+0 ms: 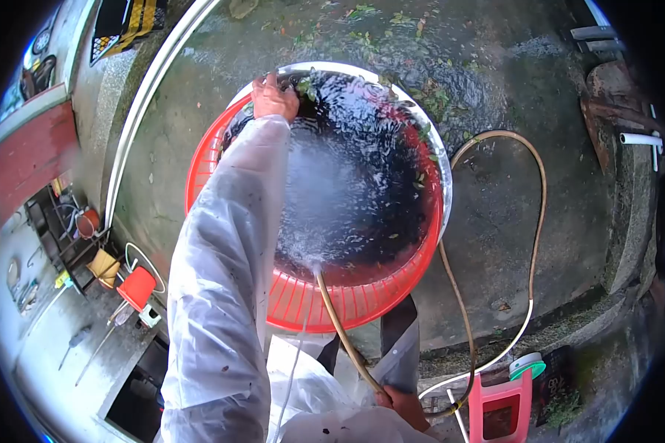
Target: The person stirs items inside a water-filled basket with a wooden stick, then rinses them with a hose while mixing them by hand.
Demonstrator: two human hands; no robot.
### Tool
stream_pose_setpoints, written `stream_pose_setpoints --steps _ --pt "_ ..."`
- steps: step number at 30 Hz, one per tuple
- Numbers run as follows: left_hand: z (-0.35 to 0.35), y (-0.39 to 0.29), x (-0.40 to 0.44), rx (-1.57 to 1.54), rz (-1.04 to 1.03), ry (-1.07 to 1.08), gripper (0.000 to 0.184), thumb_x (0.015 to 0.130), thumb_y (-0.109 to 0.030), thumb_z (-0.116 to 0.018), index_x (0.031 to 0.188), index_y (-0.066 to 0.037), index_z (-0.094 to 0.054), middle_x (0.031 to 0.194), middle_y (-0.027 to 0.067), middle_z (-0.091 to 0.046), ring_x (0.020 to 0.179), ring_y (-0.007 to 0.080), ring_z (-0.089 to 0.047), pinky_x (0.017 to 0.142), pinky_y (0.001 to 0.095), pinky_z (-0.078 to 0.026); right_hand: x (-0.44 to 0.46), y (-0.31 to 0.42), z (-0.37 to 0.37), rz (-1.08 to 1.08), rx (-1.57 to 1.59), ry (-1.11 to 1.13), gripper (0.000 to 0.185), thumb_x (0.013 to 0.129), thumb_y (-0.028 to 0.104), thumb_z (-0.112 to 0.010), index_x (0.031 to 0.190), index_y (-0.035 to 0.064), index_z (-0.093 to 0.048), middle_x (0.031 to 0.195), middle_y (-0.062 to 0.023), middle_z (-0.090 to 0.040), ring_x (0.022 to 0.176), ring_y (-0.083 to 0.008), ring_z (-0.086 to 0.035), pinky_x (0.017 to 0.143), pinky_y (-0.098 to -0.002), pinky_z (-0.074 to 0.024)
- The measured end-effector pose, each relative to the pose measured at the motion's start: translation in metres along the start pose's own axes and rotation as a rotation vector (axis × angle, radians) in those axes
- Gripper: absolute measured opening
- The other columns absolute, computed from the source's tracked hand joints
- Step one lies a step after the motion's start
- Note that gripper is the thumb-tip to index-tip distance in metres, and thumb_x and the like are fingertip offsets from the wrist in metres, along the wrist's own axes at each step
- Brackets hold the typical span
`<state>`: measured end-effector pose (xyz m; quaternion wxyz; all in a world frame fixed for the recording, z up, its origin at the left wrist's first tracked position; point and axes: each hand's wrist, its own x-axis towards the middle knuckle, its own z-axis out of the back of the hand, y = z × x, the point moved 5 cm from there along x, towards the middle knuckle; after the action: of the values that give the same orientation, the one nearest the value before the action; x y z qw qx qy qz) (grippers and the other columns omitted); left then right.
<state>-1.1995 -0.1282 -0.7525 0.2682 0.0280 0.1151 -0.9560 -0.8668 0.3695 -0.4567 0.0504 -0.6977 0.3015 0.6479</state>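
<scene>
Red basket (pixel 405 297) is holding dark water (pixel 362 173); white rim (pixel 445 177) is showing along its right side. Left hand (pixel 275 100) is touching the basket's far-left edge, fingers bending; cannot tell whether gripping. Right hand (pixel 403 406), below the basket, is wrapping its fingers around a hose (pixel 335 311) spraying into the basket.

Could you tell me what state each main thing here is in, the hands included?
Hose: running, spraying into the red basket.
Red basket: standing within a white rim, dark water inside.
Water: rippled, churned where the jet strikes.
Left hand: on the basket's far rim; grip unclear.
Right hand: closed around the hose.
Sleeve: creased, dark-specked.
Ground: wet, leaves scattered.
</scene>
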Motion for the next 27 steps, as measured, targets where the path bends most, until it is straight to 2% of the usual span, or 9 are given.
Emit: stream_pose_setpoints --steps 4,11,13,16,19,21,22,25,27 --pt "-0.015 -0.018 0.004 0.269 -0.324 -0.006 0.053 0.083 -0.023 -0.062 0.133 -0.012 -0.049 0.129 0.0220 -0.053 0.122 0.0410 -0.048 0.104 0.0449 -0.041 0.003 0.001 -0.003 -0.041 0.007 -0.003 0.028 0.090 0.038 -0.059 0.097 0.0113 -0.063 0.073 -0.0217 -0.061 0.070 -0.0420 -0.062 0.060 -0.0467 -0.0474" --pt "-0.017 -0.045 -0.014 0.185 -0.295 0.159 0.023 0.088 -0.015 -0.051 0.107 -0.011 -0.064 0.106 0.0166 -0.062 0.105 0.0369 -0.058 0.085 0.0472 -0.050 0.004 0.006 -0.005 -0.102 0.005 0.012 0.029 0.090 0.040 -0.060 0.097 0.0120 -0.064 0.072 -0.0214 -0.061 0.068 -0.0427 -0.063 0.059 -0.0493 -0.0476" --pt "-0.014 -0.046 -0.025 0.100 -0.394 0.019 0.020 0.088 -0.014 -0.051 0.102 -0.011 -0.065 0.101 0.0148 -0.064 0.100 0.0365 -0.060 0.083 0.0470 -0.051 0.006 0.010 -0.004 -0.086 -0.004 0.016 0.029 0.090 0.040 -0.059 0.097 0.0120 -0.064 0.072 -0.0217 -0.061 0.069 -0.0429 -0.063 0.059 -0.0496 -0.0475" --pt "-0.020 -0.039 -0.046 0.091 -0.311 0.293 0.015 0.086 -0.013 -0.051 0.095 -0.009 -0.063 0.101 0.0146 -0.064 0.093 0.0357 -0.063 0.081 0.0459 -0.051 0.005 0.000 -0.010 -0.080 -0.025 0.041 0.028 0.090 0.039 -0.059 0.097 0.0121 -0.064 0.072 -0.0219 -0.061 0.069 -0.0433 -0.062 0.059 -0.0499 -0.0474" --pt "-0.019 -0.031 -0.084 0.073 -0.361 0.392 0.013 0.083 -0.015 -0.056 0.093 -0.009 -0.062 0.098 0.0131 -0.064 0.095 0.0340 -0.064 0.080 0.0437 -0.053 0.004 0.002 -0.011 -0.074 -0.027 0.057 0.028 0.090 0.039 -0.058 0.097 0.0120 -0.064 0.072 -0.0219 -0.061 0.069 -0.0437 -0.062 0.059 -0.0501 -0.0474" --pt "-0.040 -0.014 -0.113 0.233 -0.294 0.560 0.019 0.083 -0.016 -0.057 0.100 -0.010 -0.064 0.101 0.0122 -0.065 0.097 0.0313 -0.064 0.081 0.0417 -0.054 0.006 0.006 -0.008 -0.059 -0.024 0.055 0.028 0.091 0.038 -0.058 0.097 0.0118 -0.064 0.072 -0.0219 -0.062 0.068 -0.0438 -0.062 0.059 -0.0501 -0.0475" --pt "-0.045 -0.005 -0.128 0.232 -0.438 0.665 0.016 0.084 -0.014 -0.054 0.096 -0.009 -0.064 0.100 0.0136 -0.064 0.091 0.0336 -0.063 0.077 0.0410 -0.053 0.007 0.007 -0.009 -0.050 -0.018 0.057 0.031 0.092 0.041 -0.055 0.095 0.0108 -0.061 0.069 -0.0218 -0.061 0.067 -0.0447 -0.061 0.060 -0.0524 -0.0470" --pt "0.032 -0.049 -0.160 0.220 -0.477 0.810 0.020 0.084 -0.012 -0.051 0.097 -0.009 -0.067 0.091 0.0148 -0.065 0.082 0.0357 -0.062 0.072 0.0397 -0.052 0.007 0.000 -0.015 -0.030 -0.009 0.049 0.034 0.093 0.043 -0.052 0.092 0.0099 -0.059 0.065 -0.0215 -0.060 0.066 -0.0454 -0.061 0.061 -0.0544 -0.0468" --pt "0.054 -0.047 -0.172 -0.044 -0.433 0.750 0.020 0.083 -0.012 -0.053 0.097 -0.007 -0.066 0.087 0.0154 -0.065 0.082 0.0365 -0.062 0.072 0.0416 -0.051 0.008 0.001 -0.015 -0.016 -0.009 0.039 0.033 0.093 0.043 -0.052 0.092 0.0101 -0.060 0.065 -0.0213 -0.060 0.066 -0.0452 -0.061 0.061 -0.0542 -0.0472"
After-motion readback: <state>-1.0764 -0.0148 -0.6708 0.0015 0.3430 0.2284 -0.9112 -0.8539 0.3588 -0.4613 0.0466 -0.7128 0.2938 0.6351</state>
